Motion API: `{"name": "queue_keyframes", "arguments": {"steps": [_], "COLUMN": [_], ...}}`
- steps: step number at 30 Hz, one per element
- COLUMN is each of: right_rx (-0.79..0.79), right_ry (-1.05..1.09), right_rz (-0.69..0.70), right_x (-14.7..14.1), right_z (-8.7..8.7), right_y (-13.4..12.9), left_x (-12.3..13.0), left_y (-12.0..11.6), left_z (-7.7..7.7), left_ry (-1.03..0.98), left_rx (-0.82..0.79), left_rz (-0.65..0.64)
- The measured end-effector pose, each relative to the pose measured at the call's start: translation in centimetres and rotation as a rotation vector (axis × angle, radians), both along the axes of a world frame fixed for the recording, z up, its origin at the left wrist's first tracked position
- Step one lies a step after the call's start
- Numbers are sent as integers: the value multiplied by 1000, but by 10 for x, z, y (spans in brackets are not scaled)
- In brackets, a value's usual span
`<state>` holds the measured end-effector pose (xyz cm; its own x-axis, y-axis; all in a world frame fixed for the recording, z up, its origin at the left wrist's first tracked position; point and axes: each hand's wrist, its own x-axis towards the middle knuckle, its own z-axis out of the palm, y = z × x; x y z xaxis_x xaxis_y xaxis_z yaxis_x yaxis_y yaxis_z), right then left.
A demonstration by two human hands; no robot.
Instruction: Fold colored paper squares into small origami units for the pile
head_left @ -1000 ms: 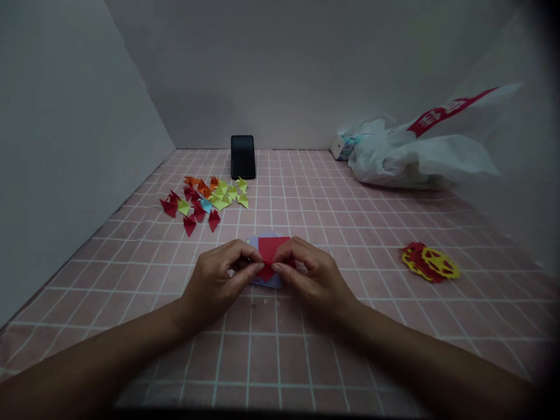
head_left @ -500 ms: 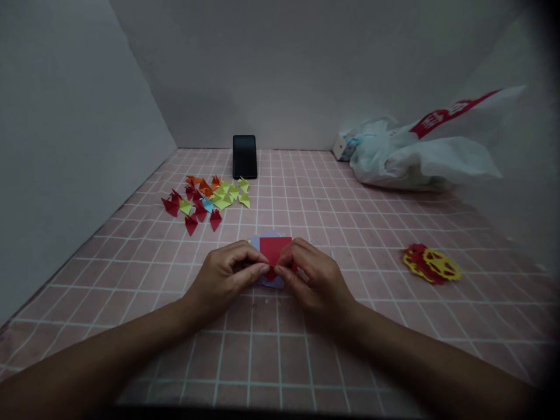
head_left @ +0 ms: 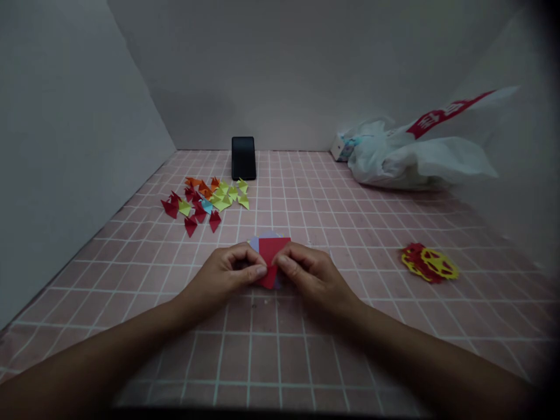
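A piece of red paper [head_left: 272, 249] is pinched between my two hands at the middle of the table. My left hand [head_left: 234, 271] is closed on its left edge, thumb and forefinger together. On the other side, my right hand [head_left: 310, 271] grips the right edge the same way. Behind and beneath the red paper shows a pale purple sheet [head_left: 254, 241], mostly covered by the paper and my fingers. Whether the red paper has folds in it is hard to make out.
Several folded paper pieces [head_left: 200, 211] in red, orange, yellow and blue lie at the left. A black phone [head_left: 243, 158] stands behind them. Red and yellow cut-out shapes [head_left: 438, 263] lie at the right. A white plastic bag [head_left: 394, 160] and a small box [head_left: 339, 147] are at the back right.
The red paper's lower part now shows longer below my fingers. My fingertips have moved slightly apart, the right ones shifting a little up along the paper.
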<state>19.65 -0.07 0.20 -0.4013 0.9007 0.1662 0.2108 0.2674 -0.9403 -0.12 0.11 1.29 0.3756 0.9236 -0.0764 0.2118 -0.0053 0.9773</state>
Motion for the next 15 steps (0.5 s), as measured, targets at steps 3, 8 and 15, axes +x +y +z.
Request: {"name": "queue_keyframes", "arguments": {"steps": [3, 8, 15], "right_rx": [-102, -115, -48], "right_ry": [127, 190, 26], "right_rz": [29, 84, 23], "right_x": [0, -2, -3], "right_z": [-2, -4, -5], "right_y": [1, 2, 1], "left_x": [0, 1, 3], "left_y": [0, -2, -3], "left_z": [-4, -6, -5], "left_ry": [-153, -226, -129], "left_rx": [-200, -240, -95], "left_rz": [56, 49, 10]}}
